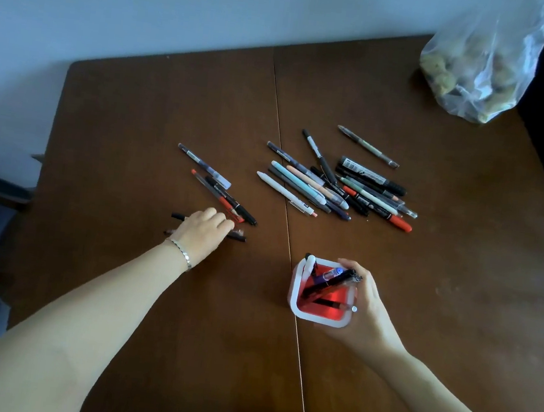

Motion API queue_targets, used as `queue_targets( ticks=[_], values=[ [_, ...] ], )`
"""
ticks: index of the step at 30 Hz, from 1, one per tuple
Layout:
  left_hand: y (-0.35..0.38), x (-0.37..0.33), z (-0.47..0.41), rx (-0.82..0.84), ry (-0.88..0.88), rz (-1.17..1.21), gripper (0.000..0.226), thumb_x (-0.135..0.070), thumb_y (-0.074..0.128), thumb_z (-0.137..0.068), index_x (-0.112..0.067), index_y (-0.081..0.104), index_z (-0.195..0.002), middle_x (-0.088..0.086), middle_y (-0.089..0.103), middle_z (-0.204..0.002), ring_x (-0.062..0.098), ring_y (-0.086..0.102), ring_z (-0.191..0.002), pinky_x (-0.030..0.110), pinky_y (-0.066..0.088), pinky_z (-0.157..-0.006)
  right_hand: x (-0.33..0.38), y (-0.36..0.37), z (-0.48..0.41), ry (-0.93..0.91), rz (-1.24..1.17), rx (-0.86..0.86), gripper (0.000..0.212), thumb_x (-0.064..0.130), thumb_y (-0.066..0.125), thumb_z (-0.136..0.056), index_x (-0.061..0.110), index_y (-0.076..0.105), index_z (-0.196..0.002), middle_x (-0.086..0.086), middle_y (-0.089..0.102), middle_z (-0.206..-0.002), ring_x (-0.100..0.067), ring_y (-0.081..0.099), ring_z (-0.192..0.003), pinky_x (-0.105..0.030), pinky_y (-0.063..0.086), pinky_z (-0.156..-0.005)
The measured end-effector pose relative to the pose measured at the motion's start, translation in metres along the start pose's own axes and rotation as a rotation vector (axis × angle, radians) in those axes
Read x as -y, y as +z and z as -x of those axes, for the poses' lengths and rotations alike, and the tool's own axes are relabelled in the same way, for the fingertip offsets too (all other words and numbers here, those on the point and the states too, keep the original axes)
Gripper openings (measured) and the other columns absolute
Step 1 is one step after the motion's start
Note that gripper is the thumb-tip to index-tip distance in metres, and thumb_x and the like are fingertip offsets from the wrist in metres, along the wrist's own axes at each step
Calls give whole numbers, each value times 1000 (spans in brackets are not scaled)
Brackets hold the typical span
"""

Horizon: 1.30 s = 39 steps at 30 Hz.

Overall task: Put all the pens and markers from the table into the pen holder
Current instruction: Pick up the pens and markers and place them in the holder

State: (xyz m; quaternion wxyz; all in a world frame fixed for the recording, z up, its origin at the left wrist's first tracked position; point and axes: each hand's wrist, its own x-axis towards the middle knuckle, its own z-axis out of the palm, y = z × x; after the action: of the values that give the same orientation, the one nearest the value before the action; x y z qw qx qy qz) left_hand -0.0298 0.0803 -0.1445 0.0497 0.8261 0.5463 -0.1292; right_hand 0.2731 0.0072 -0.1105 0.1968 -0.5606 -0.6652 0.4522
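Your left hand (pixel 205 232) lies palm-down on the brown table (pixel 138 116), left of the centre seam (pixel 281 159). Its fingers curl over two dark pens (pixel 238 236) lying crosswise beneath it; whether the grip has closed on them you cannot tell from this view. A bracelet (pixel 181 251) sits on that wrist.

Just beyond the fingertips lies a small group: a red pen (pixel 212 195), a black-and-red pen (pixel 230 201) touching it, and a clear capped pen (pixel 204 165) beside them.

Right of the seam, further out, the main pile of pens and markers (pixel 337 186) lies overlapped, all roughly aligned on one diagonal. A white pen (pixel 285 192) is at its near-left edge, a thick black marker (pixel 370 175) and an orange-capped marker (pixel 399 223) toward its right. One grey-green pen (pixel 367 146) lies apart beyond the pile.

The pen holder (pixel 318 319), white-rimmed with a red interior, stands near you, just right of the seam, with several pens already in it. Your right hand (pixel 366 304) wraps its right side; the grip pinches a black pen (pixel 331 283) angled down into the holder.

A plastic bag (pixel 484 60) of rounded items sits in the far right corner, well apart from everything.
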Motion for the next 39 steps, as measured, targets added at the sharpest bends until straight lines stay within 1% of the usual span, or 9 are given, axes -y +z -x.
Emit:
queue_targets(
  ticks=[5, 10, 14, 17, 23, 27, 30, 34, 39],
  values=[
    [-2, -45, 50, -145, 25, 207, 42, -5, 83, -49, -3, 62, -85, 10, 59, -68, 24, 58, -54, 28, 50, -45, 0, -1, 0, -15, -20, -19, 94, 21, 89, -52, 39, 25, -119, 14, 34, -125, -9, 48, -110, -12, 43, -87],
    [-82, -111, 79, -598, -514, 1189, 17, -12, 46, -89, -28, 45, -92, -7, 59, -80, 12, 62, -71, 13, 52, -65, 0, 1, 0, -42, 3, -40, 98, 19, 90, -52, 34, 24, -122, 13, 34, -126, -7, 45, -111, -12, 43, -87],
    [-137, -138, 75, -793, -444, 1583, 28, -9, 46, -86, -34, 43, -99, -14, 66, -86, 16, 68, -82, 27, 58, -76, 0, 0, 0, -31, -27, -30, 98, 18, 89, -52, 33, 25, -124, 12, 35, -127, -5, 44, -113, -13, 41, -89],
    [-138, -164, 54, -671, -514, 1801, 24, -3, 55, -87, -25, 50, -94, -2, 68, -91, 21, 69, -91, 38, 58, -81, 1, 0, 0, -21, -59, -41, 96, 19, 90, -51, 31, 28, -124, 10, 39, -125, -4, 47, -108, -9, 40, -87],
    [-95, -186, 32, -326, -482, 1364, 26, -6, 65, -81, -14, 57, -105, 4, 65, -111, 15, 61, -103, 32, 53, -90, 1, 0, 0, -37, -17, -30, 94, 24, 89, -54, 18, 33, -129, 9, 40, -123, 1, 48, -103, 8, 35, -80],
    [-81, -168, 40, -489, -189, 1064, 36, -13, 59, -85, -19, 49, -119, 8, 65, -106, 11, 59, -100, 11, 48, -83, -1, 1, 0, -30, -4, -28, 96, 22, 89, -53, 15, 34, -131, 11, 36, -125, -3, 47, -107, -1, 38, -84],
    [-63, -148, 47, -439, 67, 873, 24, -26, 48, -90, -12, 62, -103, 11, 68, -97, 15, 60, -95, 23, 55, -81, -3, 1, -1, -40, 46, -17, 97, 21, 89, -52, 12, 33, -131, 4, 40, -127, -5, 45, -108, 4, 38, -80],
    [-54, -138, 49, -411, 230, 642, 23, -12, 63, -80, -6, 65, -103, 11, 71, -100, 17, 63, -97, 29, 55, -83, -1, 0, -1, -30, 82, -4, 98, 20, 90, -52, 11, 33, -131, -5, 45, -132, -4, 45, -107, 3, 38, -75],
    [-68, -107, 42, -602, 219, 652, 26, -15, 42, -93, -9, 53, -116, 8, 59, -119, 15, 53, -108, 24, 41, -96, 5, -3, 0, -15, 1, -2, 97, 17, 90, -49, 9, 37, -129, 4, 43, -123, -3, 50, -100, -7, 38, -84]
  ],
)
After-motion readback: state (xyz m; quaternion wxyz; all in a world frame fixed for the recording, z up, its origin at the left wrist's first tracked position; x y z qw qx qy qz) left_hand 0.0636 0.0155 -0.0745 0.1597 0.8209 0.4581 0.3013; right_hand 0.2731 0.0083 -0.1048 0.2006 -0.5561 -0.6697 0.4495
